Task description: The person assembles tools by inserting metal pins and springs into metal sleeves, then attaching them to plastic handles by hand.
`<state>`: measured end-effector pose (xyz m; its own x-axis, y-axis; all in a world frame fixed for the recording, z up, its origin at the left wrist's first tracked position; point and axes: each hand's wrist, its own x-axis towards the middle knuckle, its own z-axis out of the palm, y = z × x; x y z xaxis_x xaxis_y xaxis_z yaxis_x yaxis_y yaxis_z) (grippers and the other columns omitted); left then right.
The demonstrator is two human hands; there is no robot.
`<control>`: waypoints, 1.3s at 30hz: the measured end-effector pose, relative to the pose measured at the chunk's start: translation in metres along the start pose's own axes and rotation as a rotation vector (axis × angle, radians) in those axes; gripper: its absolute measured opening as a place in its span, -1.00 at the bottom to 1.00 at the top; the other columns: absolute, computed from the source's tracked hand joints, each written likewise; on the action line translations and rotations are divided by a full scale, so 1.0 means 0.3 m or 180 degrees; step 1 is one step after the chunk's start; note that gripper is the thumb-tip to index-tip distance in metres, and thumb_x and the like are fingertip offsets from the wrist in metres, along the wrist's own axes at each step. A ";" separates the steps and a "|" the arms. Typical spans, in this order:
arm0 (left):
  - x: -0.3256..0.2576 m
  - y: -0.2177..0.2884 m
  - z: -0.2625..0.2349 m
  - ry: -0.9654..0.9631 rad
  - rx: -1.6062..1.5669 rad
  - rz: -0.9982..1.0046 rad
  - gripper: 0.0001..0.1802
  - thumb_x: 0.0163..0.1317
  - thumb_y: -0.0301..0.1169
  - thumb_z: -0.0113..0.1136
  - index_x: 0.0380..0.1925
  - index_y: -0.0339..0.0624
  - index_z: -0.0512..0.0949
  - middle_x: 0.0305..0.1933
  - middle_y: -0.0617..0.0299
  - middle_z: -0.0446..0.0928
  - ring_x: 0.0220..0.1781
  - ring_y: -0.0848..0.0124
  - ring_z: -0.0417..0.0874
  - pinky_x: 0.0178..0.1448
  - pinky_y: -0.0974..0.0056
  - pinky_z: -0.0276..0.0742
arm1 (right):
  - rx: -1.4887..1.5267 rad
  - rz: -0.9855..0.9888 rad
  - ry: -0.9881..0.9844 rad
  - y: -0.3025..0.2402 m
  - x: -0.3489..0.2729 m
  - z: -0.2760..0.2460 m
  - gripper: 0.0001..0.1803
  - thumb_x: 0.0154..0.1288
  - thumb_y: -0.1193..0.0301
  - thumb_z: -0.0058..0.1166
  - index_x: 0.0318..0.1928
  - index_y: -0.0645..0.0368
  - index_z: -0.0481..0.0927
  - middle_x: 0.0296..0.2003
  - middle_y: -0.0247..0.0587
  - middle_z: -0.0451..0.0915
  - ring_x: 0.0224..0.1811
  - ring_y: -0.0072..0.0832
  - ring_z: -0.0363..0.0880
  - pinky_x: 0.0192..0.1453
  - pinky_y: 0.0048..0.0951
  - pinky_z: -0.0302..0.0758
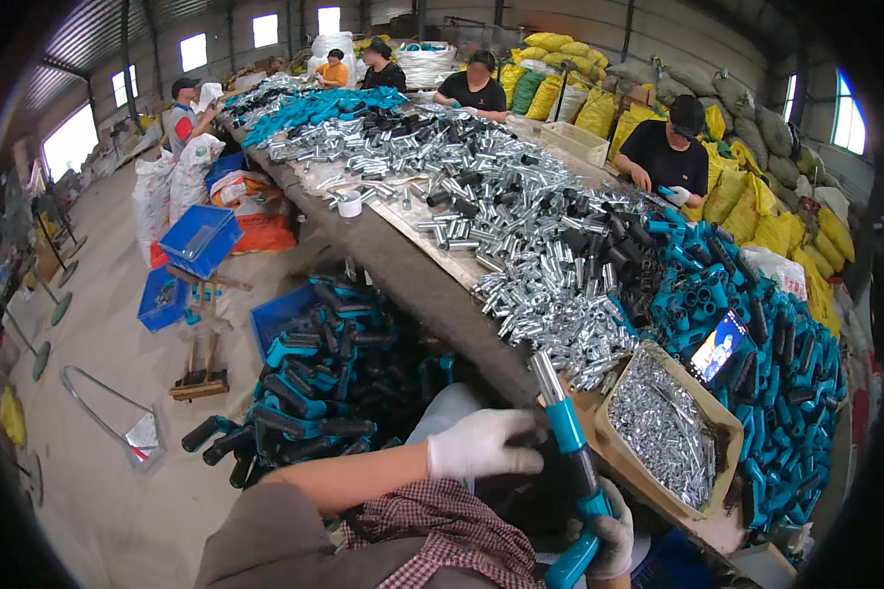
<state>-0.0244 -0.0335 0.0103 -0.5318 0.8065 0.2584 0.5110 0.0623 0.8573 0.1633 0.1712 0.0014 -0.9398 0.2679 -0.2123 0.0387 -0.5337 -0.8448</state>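
My right hand (614,530), in a light work glove, is wrapped round the teal grip of a long teal-and-black tool (567,428). A bare silver tube forms the tool's upper end, which points up and away from me. To the left of its shaft is my left hand (481,444) in a white glove, thumb and fingers apart, with nothing in it. The blurred fingertips reach toward the shaft without visibly touching it. Just right of the tool, a shallow tan tray (614,417) holds many small metal parts.
Silver metal tubes (560,329) heap along the table (403,231). Teal-and-black handles (786,393) pile at right, with a lit phone (719,346) on them. More tools (304,383) lie at lower left near blue crates (199,239). Several co-workers sit around the table; yellow sacks (751,201) stand behind.
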 end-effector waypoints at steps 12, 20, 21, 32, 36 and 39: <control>0.155 0.047 0.069 0.1126 -0.4505 0.0391 -0.77 0.47 -0.15 -0.01 -0.32 0.01 0.41 -0.68 0.50 0.07 -0.68 0.56 0.12 -0.41 0.29 0.21 | -0.0498 -0.0312 -0.0446 0.103 0.077 0.103 -0.15 -0.08 0.39 0.31 0.28 0.48 0.35 -0.32 0.02 0.65 -0.35 -0.26 0.67 -0.23 -0.30 0.63; 0.143 0.073 0.083 0.2196 -0.4588 -0.0337 -0.69 0.44 -0.10 0.08 -0.36 -0.04 0.38 -0.56 0.41 0.28 -0.51 0.45 0.39 -0.18 0.20 0.49 | -0.1608 -0.1133 -0.0341 0.102 0.106 0.081 -0.21 -0.09 0.47 0.27 0.24 0.46 0.38 -0.24 0.01 0.65 -0.35 -0.29 0.69 -0.21 -0.33 0.63; 0.140 0.071 0.089 0.2189 -0.4590 -0.0340 -0.69 0.44 -0.10 0.08 -0.36 -0.04 0.38 -0.56 0.41 0.28 -0.51 0.45 0.39 -0.18 0.20 0.49 | 0.0147 0.0236 -0.0475 0.088 0.098 0.090 -0.16 -0.10 0.40 0.30 0.26 0.47 0.34 -0.29 0.02 0.63 -0.40 -0.29 0.65 -0.28 -0.35 0.61; 0.148 0.038 0.041 0.1836 -0.4640 -0.0236 -0.78 0.43 -0.22 0.09 -0.42 0.10 0.35 -0.58 0.47 0.15 -0.62 0.56 0.15 -0.38 0.34 0.21 | -0.4460 -0.3417 0.0068 0.063 0.081 0.186 -0.54 -0.12 0.52 0.31 -0.07 0.17 0.64 0.03 0.07 0.64 -0.28 -0.14 0.69 -0.21 -0.27 0.64; 0.136 0.064 0.089 0.2145 -0.4638 -0.0653 -0.74 0.41 -0.25 0.09 -0.47 0.11 0.29 -0.56 0.46 0.16 -0.59 0.55 0.17 -0.36 0.31 0.23 | -0.4789 -0.3262 0.0007 0.062 0.073 0.174 -0.51 -0.13 0.51 0.31 -0.04 0.16 0.63 0.04 0.03 0.64 -0.29 -0.14 0.68 -0.23 -0.30 0.64; 0.132 0.031 0.106 0.2217 -0.4651 -0.0831 -0.74 0.40 -0.26 0.09 -0.48 0.12 0.30 -0.56 0.46 0.14 -0.58 0.54 0.18 -0.34 0.31 0.26 | -0.4789 -0.3195 0.0034 0.060 0.073 0.184 -0.50 -0.10 0.51 0.31 -0.02 0.20 0.63 0.02 0.04 0.65 -0.30 -0.15 0.69 -0.23 -0.31 0.64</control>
<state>-0.0193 0.0176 0.0144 -0.8865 0.4341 -0.1603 -0.4552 -0.7557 0.4709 0.1247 0.1233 0.0088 -0.7950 0.0043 0.6066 -0.2342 0.9203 -0.3135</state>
